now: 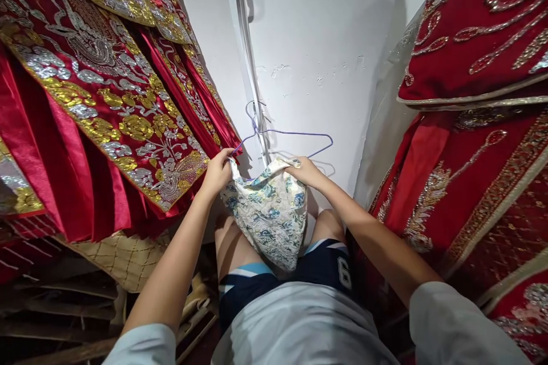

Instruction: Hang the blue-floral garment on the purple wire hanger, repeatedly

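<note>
A white garment with blue-green floral print (268, 214) hangs in front of my lap, its lower part draped between my thighs. My left hand (219, 171) is closed on its upper left edge, by the strap-like part at the hanger's left arm. With thumb and fingers pinched, my right hand (305, 172) grips its upper right edge. A purple wire hanger (295, 133) sits at the garment's top. Its left arm runs down to the cloth by my left hand, while its right end sticks out bare above my right hand. The hanger's hook is up against a pipe.
Red costumes with gold and silver sequins (141, 125) hang close on the left. More red beaded clothing (479, 40) hangs on the right. A white wall (317, 57) with a vertical pipe (246, 28) stands ahead. Wooden slats (64, 311) lie low on the left.
</note>
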`<state>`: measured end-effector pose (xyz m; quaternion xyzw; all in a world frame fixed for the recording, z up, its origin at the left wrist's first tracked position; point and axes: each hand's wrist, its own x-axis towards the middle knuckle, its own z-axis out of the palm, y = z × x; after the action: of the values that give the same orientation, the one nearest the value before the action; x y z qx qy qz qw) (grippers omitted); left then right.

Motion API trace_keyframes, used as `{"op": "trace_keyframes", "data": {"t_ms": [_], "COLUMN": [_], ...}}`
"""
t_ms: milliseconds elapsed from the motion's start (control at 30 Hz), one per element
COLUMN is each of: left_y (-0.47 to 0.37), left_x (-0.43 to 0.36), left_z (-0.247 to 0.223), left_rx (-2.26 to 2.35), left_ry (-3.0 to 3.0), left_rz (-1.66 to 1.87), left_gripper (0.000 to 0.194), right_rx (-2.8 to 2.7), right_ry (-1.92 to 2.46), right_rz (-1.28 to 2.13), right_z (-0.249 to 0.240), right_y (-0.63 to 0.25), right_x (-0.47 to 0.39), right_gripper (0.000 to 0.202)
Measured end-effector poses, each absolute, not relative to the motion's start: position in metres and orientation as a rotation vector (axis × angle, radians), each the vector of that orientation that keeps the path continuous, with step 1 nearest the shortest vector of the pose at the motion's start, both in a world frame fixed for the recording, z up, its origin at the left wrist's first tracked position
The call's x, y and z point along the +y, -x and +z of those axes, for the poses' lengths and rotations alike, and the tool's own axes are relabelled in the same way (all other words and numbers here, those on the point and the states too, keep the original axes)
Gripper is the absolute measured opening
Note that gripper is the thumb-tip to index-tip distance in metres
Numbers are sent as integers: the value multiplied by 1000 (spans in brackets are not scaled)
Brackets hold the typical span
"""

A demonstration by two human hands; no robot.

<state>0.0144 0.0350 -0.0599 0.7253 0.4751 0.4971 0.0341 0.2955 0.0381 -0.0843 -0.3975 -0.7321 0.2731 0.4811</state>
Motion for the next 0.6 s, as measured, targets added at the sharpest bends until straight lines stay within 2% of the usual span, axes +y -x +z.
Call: {"op": "trace_keyframes", "data": {"t_ms": [33,200,333,433,500,600], "left_y": [-15,-6,-5,-7,-8,-6], "left_x": [37,32,28,29,29,28], "left_z": [-56,-44,-42,-41,-39,-34], "left_rx": [1464,1460,1495,1505,1493,1447], "left_ry": [-2259,-2366,-2445,-2430,-2394,-2352], "left_rz": [1510,1427,1332,1335,1386,1511], "left_gripper": [42,34,31,31,28,21], "right_rx": [-1757,-1463,-1417,-1401,-1451,-1607], "right_ry": [929,1061,1223,1223,1181,1146], "right_rz": [593,207,101,86,76,132], "right_z": [-84,-77,-70,-67,-65,-58], "right_y": [-298,-331,-353,-357,-360,-372], "right_x": [37,45,54,53,52,52], "right_gripper": [12,58,60,69,63,25]}}
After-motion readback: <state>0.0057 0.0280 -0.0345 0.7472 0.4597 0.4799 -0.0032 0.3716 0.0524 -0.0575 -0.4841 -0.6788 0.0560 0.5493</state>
